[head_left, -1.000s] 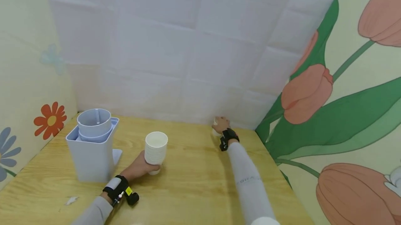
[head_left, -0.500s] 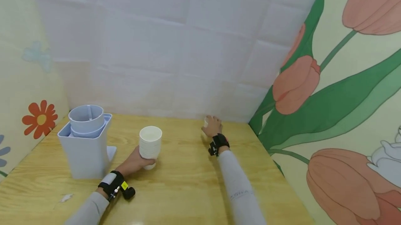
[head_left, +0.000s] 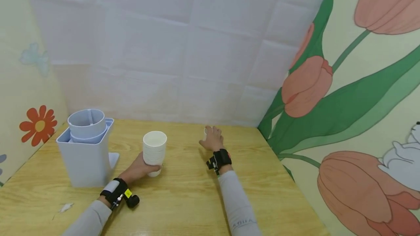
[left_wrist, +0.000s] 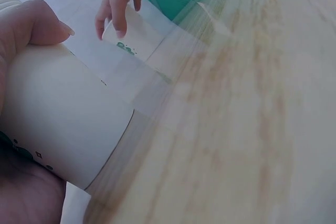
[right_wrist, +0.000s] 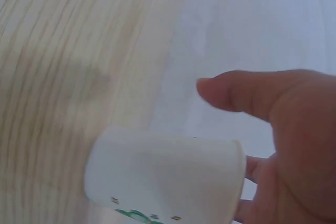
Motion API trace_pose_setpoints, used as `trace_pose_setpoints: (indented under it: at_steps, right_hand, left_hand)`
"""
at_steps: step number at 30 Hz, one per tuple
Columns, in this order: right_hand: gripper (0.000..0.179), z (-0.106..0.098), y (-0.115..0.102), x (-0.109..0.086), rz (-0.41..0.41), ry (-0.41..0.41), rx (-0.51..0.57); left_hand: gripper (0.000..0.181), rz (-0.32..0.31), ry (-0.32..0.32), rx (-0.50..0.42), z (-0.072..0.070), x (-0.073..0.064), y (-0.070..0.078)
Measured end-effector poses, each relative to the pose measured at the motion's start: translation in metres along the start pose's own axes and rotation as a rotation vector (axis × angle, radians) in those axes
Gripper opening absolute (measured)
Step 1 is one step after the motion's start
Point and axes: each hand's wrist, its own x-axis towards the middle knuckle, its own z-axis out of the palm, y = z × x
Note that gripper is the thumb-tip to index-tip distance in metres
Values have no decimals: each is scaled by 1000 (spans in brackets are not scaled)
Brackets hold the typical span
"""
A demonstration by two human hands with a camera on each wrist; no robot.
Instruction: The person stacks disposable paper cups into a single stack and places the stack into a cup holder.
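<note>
My left hand [head_left: 139, 168] grips a tall stack of nested white paper cups [head_left: 155, 150], with the mouth facing up, above the table. In the left wrist view, the thumb and palm wrap round the cup wall, which bears a green print. Towards the back of the table my right hand [head_left: 213, 139] reaches over a single white paper cup [right_wrist: 163, 174], also green-printed. Seen from the right wrist, the thumb [right_wrist: 226, 93] is spread away from this cup, and the other fingers are partly hidden behind its rim. The cup stands upright on the table.
At the left stands a pale blue square bin [head_left: 83, 163] with a round container [head_left: 86, 124] in its top. A flat pale piece [head_left: 113, 159] sticks out beside it. White sheeting [head_left: 147, 64] hangs behind the wooden table [head_left: 183, 203]; a tulip-printed wall [head_left: 344, 119] borders the right.
My right hand and the single cup have shifted left along the back of the table. The hand's fingers have spread from the cup. My left hand keeps its grip on the cup stack.
</note>
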Motion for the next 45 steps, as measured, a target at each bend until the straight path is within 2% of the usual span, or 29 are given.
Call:
trace_pose_setpoints:
  at_steps: [6, 15, 22, 28, 31, 37, 45]
  right_hand:
    - [54, -12, -10, -11, -31, -29, -12]
    - [35, -19, -14, -15, -62, -68, -13]
    - [35, -29, -20, -24, -84, -119, -11]
    - [42, -33, -30, -27, -90, -148, -19]
    - [49, -35, -36, -27, -116, -101, -14]
    - [59, -39, -51, -31, -180, 80, 66]
    - [68, -40, -67, -37, -244, 233, 252]
  left_hand:
    - [72, 17, -10, -17, -1, 1, -1]
    - [71, 39, -4, -18, -1, 1, -3]
    - [73, 15, -12, 7, -2, 3, -6]
    - [72, 20, -14, -15, -1, 1, -4]
    - [73, 17, -14, -18, -1, 1, -2]
    - [71, 30, -8, -4, -1, 2, -3]
    - [68, 25, -4, -1, -1, 3, -7]
